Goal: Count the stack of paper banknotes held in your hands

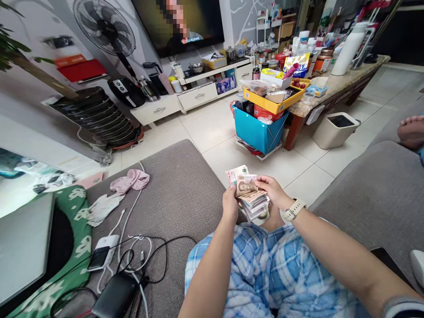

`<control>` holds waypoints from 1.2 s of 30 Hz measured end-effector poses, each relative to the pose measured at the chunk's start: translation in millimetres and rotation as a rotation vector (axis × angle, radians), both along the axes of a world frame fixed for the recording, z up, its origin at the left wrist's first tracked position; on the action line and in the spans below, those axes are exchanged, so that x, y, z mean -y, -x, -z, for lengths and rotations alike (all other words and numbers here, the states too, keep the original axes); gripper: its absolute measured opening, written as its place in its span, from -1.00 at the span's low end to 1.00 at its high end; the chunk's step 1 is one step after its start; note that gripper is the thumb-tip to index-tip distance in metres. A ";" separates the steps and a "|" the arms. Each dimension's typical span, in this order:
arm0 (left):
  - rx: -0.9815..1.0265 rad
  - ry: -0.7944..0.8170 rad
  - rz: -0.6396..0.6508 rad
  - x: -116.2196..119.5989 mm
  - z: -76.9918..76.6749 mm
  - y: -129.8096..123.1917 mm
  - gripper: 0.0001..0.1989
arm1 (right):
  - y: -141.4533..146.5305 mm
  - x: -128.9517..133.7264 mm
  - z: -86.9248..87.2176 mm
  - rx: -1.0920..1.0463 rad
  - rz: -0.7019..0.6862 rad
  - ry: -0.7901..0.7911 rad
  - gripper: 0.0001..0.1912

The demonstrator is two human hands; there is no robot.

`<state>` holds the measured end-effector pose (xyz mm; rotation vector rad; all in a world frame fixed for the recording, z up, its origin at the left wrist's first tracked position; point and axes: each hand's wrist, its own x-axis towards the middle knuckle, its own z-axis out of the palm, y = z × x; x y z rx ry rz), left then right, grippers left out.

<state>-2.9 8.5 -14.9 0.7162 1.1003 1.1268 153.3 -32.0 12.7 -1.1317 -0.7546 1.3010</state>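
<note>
A stack of banknotes is held over my knees, its edges fanned toward me. My left hand is closed on the stack's left side, with the thumb near the top note. The fingers of my right hand pinch the upper right corner of a brownish banknote with a portrait on it. Behind that one, paler greenish and pink notes stick up at the upper left. A watch with a cream strap is on my right wrist. The fingers under the stack are hidden.
Grey sofa cushions lie on both sides. Tangled cables, a black box, a phone and a laptop are at the left. Ahead stand a blue bin, a loaded table and a beige bin. Another person's foot shows at right.
</note>
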 end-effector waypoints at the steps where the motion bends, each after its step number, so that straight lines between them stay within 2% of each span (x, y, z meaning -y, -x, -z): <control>1: -0.004 -0.014 0.004 -0.1 0.1 0.0 -0.75 | 0.1 0.0 0.0 -0.002 0.000 0.001 -0.62; 5: -0.027 -0.075 0.024 -0.1 -0.6 0.1 -0.73 | 0.3 -0.1 0.0 -0.015 -0.004 0.000 -0.62; 17: -0.087 -0.099 0.051 0.2 -2.7 0.8 -0.74 | -0.9 -0.3 2.3 0.016 -0.003 -0.010 -0.64; 23: -0.017 -0.036 0.035 2.5 -8.4 -0.5 -0.74 | -1.3 0.1 1.5 0.018 -0.023 -0.005 -0.61; 28: -0.006 -0.044 0.033 2.6 -8.5 0.2 -0.74 | -2.8 -2.2 6.5 0.000 -0.034 -0.027 -0.54; 36: 0.072 -0.042 0.061 6.2 -16.8 -2.4 -0.71 | -1.7 0.8 -3.3 0.074 -0.043 -0.033 -0.58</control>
